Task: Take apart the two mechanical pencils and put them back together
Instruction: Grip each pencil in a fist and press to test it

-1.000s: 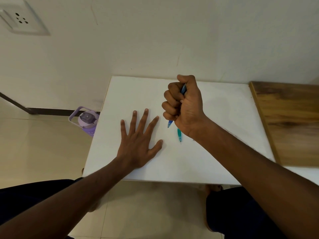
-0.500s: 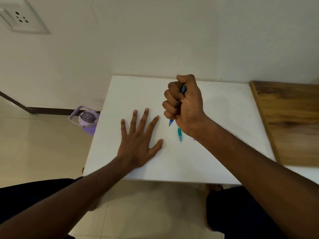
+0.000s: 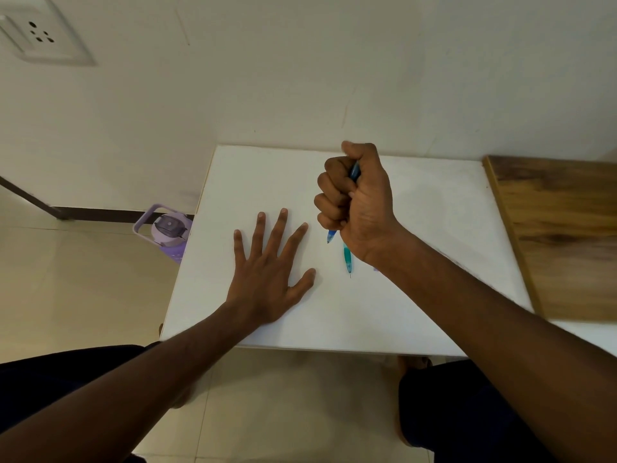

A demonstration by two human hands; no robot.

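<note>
Bare white bench [image 3: 434,212] right of the fisted right hand [image 3: 362,208], open strip behind, flat left hand [image 3: 267,279] blocking left side, teal pencil [image 3: 347,259] lying between

Right hand [image 3: 357,208] hides most of 2 pencils [image 3: 347,259].

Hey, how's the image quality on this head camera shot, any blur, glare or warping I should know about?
Head view: soft, even indoor light with no glare on the white table; only faint shadows under the left hand. The wide lens bends the wall socket and tilts the edges. The right hand is sharp enough to show two pencils in its fist, though its thumb tip looks slightly smeared.
</note>
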